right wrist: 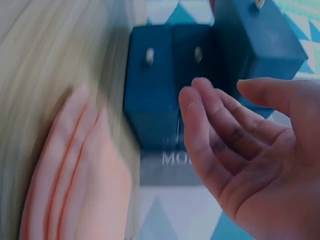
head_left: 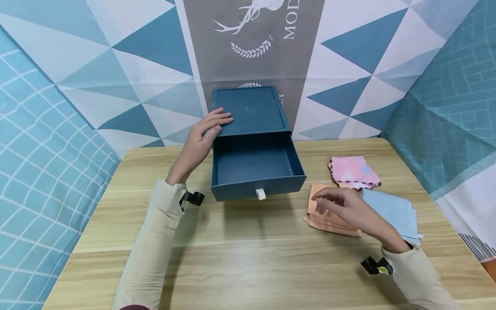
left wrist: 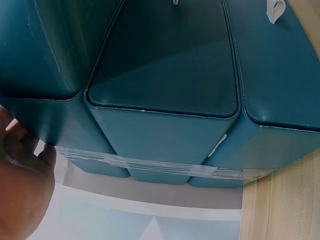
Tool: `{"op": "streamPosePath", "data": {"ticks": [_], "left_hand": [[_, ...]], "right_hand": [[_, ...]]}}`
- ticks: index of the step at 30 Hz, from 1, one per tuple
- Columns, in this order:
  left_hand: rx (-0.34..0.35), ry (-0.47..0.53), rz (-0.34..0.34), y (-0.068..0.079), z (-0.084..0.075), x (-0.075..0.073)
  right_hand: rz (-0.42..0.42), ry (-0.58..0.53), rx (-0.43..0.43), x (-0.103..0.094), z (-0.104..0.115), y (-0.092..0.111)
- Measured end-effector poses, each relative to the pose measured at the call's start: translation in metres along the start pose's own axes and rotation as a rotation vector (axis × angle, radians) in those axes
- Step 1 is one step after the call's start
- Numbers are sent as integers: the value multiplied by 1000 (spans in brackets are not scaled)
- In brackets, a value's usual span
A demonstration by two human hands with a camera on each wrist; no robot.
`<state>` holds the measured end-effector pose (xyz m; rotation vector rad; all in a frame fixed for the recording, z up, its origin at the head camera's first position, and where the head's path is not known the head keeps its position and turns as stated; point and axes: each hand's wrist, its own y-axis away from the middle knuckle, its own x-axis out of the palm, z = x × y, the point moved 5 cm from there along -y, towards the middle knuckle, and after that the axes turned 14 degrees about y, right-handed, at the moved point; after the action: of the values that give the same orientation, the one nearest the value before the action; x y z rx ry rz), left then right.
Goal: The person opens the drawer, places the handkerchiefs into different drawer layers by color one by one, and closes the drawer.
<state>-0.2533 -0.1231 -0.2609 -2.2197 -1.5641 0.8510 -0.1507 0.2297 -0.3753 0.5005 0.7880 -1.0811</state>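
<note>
A dark blue drawer unit [head_left: 249, 110] stands against the back wall, its top drawer [head_left: 255, 165] pulled out so the inner floor shows. My left hand [head_left: 203, 135] rests on the unit's upper left edge, fingers extended over the top. The left wrist view shows three stacked drawers, with clear tape [left wrist: 165, 167] around the casing. Over a folded orange cloth [head_left: 333, 224], my right hand [head_left: 346, 209] hovers with loosely bent fingers and nothing in them. In the right wrist view, the cloth's folded layers [right wrist: 75, 180] lie beside that hand, apart from it.
Behind the orange cloth lies a folded pink cloth [head_left: 354, 171] with a dark trim. A folded light blue cloth [head_left: 391, 213] is at the right, partly behind my right wrist. A white pull tab [head_left: 261, 194] sticks out from the drawer front above the wooden table [head_left: 240, 267].
</note>
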Motion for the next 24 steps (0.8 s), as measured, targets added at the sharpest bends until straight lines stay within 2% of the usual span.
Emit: {"op": "streamPosePath", "data": {"ticks": [5,11,18,24], "left_hand": [[1,2,-8,0,0,0],[-4,4,-12,2,0,-1],[6,16,-24,4,1,-2],[22,43,-26,1,3,-1]], "right_hand": [[-96,133,36,-12,-22,3],[-168,315,84,-28,-54,5],[-162,427,99,-39,-80,6],[-130,453,93,-36,-89,4]]}}
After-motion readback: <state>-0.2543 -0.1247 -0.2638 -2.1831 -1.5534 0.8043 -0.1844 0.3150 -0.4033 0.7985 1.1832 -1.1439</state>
